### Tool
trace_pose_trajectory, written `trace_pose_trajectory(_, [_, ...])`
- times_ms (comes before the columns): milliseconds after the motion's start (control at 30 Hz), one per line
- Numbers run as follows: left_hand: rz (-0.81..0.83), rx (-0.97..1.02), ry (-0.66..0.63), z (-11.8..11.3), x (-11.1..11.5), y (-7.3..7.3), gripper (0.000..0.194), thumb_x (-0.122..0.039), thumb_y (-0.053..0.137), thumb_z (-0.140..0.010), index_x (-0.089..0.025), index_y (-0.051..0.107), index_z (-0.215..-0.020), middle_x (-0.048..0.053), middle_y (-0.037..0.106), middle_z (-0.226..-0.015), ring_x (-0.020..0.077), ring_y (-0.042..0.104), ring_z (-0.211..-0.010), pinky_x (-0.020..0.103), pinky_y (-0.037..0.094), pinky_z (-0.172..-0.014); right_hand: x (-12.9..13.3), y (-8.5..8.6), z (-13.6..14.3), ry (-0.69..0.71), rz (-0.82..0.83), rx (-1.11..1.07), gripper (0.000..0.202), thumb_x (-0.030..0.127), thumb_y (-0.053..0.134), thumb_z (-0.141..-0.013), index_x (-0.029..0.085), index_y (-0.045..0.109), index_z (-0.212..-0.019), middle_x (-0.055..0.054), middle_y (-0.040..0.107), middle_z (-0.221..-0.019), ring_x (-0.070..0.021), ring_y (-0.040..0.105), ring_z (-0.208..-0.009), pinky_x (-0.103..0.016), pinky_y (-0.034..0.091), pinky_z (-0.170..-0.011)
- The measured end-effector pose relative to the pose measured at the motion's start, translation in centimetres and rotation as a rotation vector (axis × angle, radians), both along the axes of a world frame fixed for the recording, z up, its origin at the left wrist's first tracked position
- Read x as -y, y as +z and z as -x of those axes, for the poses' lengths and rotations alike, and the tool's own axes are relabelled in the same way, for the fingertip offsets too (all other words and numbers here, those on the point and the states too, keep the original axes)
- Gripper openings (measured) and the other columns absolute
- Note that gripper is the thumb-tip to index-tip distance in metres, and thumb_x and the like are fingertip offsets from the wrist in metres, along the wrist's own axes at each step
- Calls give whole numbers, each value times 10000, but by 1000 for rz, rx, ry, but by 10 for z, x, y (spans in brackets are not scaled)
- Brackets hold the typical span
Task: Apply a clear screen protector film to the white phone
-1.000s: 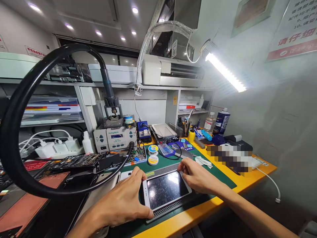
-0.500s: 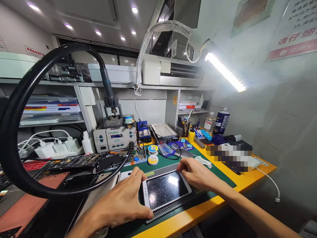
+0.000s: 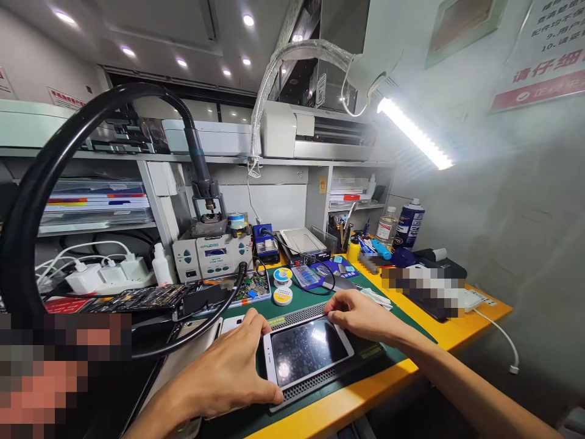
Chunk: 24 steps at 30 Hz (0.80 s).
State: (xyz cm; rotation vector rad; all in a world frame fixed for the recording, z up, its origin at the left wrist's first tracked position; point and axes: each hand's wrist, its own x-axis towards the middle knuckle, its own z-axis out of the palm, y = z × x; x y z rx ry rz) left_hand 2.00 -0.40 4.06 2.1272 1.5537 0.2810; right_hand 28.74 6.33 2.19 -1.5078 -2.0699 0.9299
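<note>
A white-framed smartphone (image 3: 307, 352) with a dark, glossy screen lies face up on a black plate with perforated borders (image 3: 304, 315). My left hand (image 3: 226, 369) grips the phone's left end, thumb at the near corner and fingers at the far corner. At the far right corner, my right hand (image 3: 359, 314) has its fingers curled and pressed against the phone's edge. Whether those fingertips also hold something small is hidden. Spots and lamp reflections show on the screen.
A black hose (image 3: 86, 100) loops across the left side from a hot-air station (image 3: 212, 256). Solder spools (image 3: 282, 296) stand behind the phone on the green mat (image 3: 404, 320). More phones (image 3: 187, 344) lie to the left. A bright lamp (image 3: 414, 131) hangs at right.
Both hands keep nearly the same hold on the phone. My right hand's fingers have shifted very slightly at the far corner.
</note>
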Motion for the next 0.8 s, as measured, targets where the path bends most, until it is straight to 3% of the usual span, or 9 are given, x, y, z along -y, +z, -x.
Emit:
trace_pose_trajectory(433, [-3,-3,-1,2,-2,-3,579,-480,768,-605,-225,493,-1046,-4,550,-993,222,562,-899,310,408,-733,-11,-9,-11,107,185,-216,181,265,657,-732,144,691,-863,19,572,-683,-81,410,-537,-185,295,-443])
trace_pose_trajectory(800, [9,-17,30,1,-2,-4,583,-459,781,-601,-236,520,-1071,-5,566,-1037,230,563,-929,313,407,-752,-21,-21,-19,157,228,-360,225,332,756,-718,156,735,-858,4,607,-692,-105,473,-569,-178,386,-407])
